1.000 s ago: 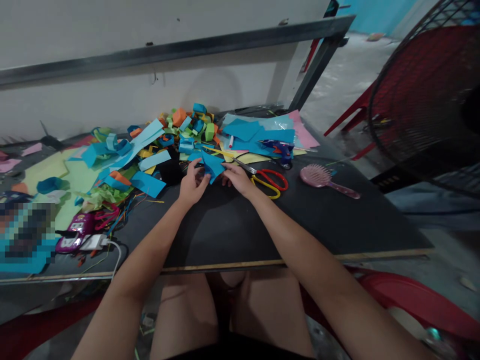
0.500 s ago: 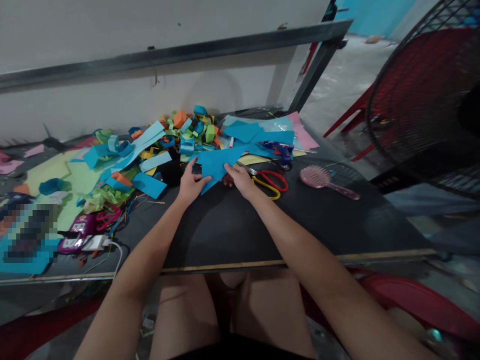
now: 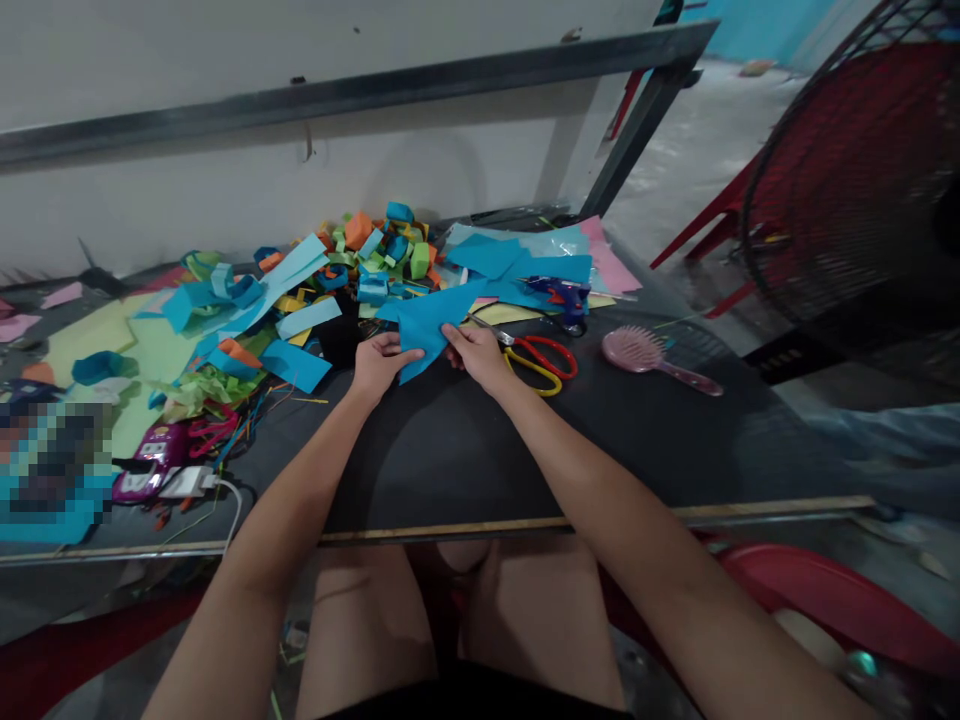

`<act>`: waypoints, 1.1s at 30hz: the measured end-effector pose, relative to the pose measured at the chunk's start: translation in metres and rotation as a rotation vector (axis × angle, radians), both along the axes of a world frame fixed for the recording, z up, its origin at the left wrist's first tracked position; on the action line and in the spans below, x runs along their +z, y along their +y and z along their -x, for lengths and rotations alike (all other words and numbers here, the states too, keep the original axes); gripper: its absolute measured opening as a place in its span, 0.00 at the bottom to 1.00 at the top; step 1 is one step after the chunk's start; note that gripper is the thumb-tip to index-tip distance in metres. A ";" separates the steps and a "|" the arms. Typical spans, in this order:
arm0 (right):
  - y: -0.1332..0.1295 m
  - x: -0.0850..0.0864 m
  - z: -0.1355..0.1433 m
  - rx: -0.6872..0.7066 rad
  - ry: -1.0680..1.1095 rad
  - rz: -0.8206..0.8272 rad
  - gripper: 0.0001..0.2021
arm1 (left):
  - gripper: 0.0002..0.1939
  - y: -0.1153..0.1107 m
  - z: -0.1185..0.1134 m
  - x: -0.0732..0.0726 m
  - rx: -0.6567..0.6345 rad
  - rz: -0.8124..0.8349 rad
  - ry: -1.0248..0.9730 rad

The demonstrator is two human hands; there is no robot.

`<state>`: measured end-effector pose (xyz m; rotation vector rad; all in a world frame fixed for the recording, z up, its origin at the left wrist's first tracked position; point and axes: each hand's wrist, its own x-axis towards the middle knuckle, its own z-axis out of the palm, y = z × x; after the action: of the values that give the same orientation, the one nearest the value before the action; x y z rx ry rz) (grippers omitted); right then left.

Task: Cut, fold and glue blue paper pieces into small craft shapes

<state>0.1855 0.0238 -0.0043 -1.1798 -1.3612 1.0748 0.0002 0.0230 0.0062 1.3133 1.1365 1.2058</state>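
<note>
A piece of blue paper [image 3: 429, 322] is held up off the dark table, between my two hands. My left hand [image 3: 381, 366] grips its lower left edge, thumb on the near face and fingers behind. On the other side, my right hand [image 3: 474, 354] pinches the right part of the sheet between thumb and fingers. The sheet looks bent, with a point toward the upper right. Just right of my right hand lie scissors [image 3: 541, 362] with one red and one yellow handle. Behind the paper sits a heap of small folded paper pieces [image 3: 382, 245] in blue, orange and green.
A pink hairbrush [image 3: 636, 355] and a blue glue gun [image 3: 561, 296] lie to the right. At left are yellow-green sheets [image 3: 94, 340], a purple device [image 3: 154, 460] and a white plug [image 3: 187, 482] with cable. A large fan [image 3: 847, 200] stands beyond the table's right end.
My left fingers have closed in behind the paper, where they were more spread before. The sheet's upper edge has tilted, its right corner now pointing up. The camera view has shifted slightly.
</note>
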 end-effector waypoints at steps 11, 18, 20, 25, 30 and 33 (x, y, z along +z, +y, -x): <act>-0.011 0.013 0.002 -0.147 -0.189 -0.093 0.29 | 0.25 -0.002 0.001 0.000 -0.054 -0.015 -0.007; -0.018 0.017 0.005 -0.144 -0.189 -0.147 0.29 | 0.29 -0.004 -0.001 0.005 0.044 -0.068 -0.010; -0.018 0.016 0.008 -0.105 -0.122 -0.129 0.29 | 0.28 -0.003 0.000 0.004 0.079 -0.109 0.007; -0.017 0.013 0.011 0.026 0.079 -0.064 0.30 | 0.21 -0.004 0.005 0.005 0.142 -0.262 0.246; -0.011 0.015 0.006 -0.010 0.245 0.071 0.34 | 0.17 -0.010 0.007 0.012 0.170 -0.348 0.531; -0.008 0.016 0.003 -0.060 0.208 0.091 0.27 | 0.14 -0.015 0.004 0.017 0.196 -0.429 0.770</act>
<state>0.1828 0.0161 0.0115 -1.1330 -1.1196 1.1916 -0.0042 0.0083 0.0229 2.1443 1.6243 1.1445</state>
